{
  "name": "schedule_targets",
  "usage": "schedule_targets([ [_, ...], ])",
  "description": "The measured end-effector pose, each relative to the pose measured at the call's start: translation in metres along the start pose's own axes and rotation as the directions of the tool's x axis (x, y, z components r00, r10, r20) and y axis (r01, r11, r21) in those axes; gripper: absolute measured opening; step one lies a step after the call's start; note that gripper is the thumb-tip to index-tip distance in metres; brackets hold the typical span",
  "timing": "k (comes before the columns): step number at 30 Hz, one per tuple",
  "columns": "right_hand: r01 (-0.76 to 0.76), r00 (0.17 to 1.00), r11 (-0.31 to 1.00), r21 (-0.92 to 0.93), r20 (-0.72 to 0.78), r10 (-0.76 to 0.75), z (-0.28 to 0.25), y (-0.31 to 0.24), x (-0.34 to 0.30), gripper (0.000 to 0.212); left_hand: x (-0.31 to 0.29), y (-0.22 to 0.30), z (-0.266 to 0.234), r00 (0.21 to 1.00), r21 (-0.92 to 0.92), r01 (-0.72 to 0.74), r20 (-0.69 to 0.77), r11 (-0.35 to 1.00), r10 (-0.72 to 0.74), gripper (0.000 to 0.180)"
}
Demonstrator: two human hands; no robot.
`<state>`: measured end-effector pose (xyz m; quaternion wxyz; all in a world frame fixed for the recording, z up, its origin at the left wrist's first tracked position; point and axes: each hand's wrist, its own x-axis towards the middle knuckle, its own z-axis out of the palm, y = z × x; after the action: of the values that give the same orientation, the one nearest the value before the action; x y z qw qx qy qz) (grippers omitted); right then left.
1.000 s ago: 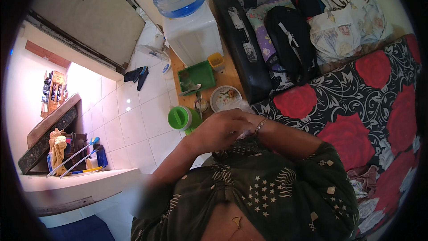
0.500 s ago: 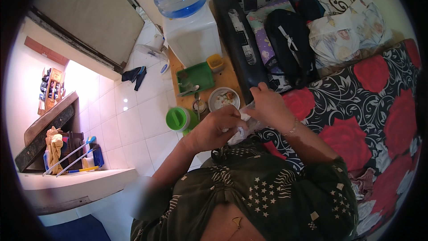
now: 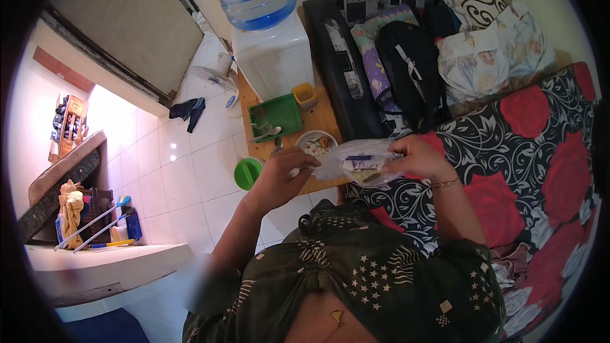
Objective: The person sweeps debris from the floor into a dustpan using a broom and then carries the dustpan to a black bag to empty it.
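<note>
A clear plastic bag (image 3: 337, 154) is stretched between my two hands, above the edge of the wooden table and the bed. Inside it lie small packets (image 3: 364, 164), one of them white and dark blue, another yellowish. My left hand (image 3: 283, 174) is closed on the bag's left end, and a bit of white shows among its fingers. At the other end my right hand (image 3: 424, 159) pinches the bag's right side. Just behind the bag, a white bowl (image 3: 311, 135) of food scraps is partly covered by it and my left hand.
On the wooden table (image 3: 327, 111) stand a green tray (image 3: 289, 114) with spoons, a yellow container (image 3: 304, 95) and a water dispenser (image 3: 273, 57). A green-lidded container (image 3: 247, 174) is beside my left forearm. The bed (image 3: 527, 146) holds a black backpack (image 3: 413, 70) and a floral bag (image 3: 492, 57).
My hands have moved apart, the left to the left and the right to the right. The bunched plastic bag is now spread out, showing the packets inside.
</note>
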<state>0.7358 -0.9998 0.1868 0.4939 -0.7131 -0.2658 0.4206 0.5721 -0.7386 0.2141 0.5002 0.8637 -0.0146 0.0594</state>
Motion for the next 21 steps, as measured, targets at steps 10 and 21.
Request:
schedule_targets([
  [10, -0.213, 0.975, 0.789, -0.576, -0.177, 0.133, -0.007, -0.031, -0.021, 0.012, 0.004, 0.0, 0.005, 0.994, -0.03, 0.07, -0.085, 0.997, -0.072, 0.013],
  [21, 0.237, 0.958, 0.544, 0.805, -0.099, -0.271, 0.05, -0.025, -0.008, 0.041, 0.015, 0.013, 0.026, 0.997, -0.319, -0.007, 0.076, 0.948, 0.033, 0.014],
])
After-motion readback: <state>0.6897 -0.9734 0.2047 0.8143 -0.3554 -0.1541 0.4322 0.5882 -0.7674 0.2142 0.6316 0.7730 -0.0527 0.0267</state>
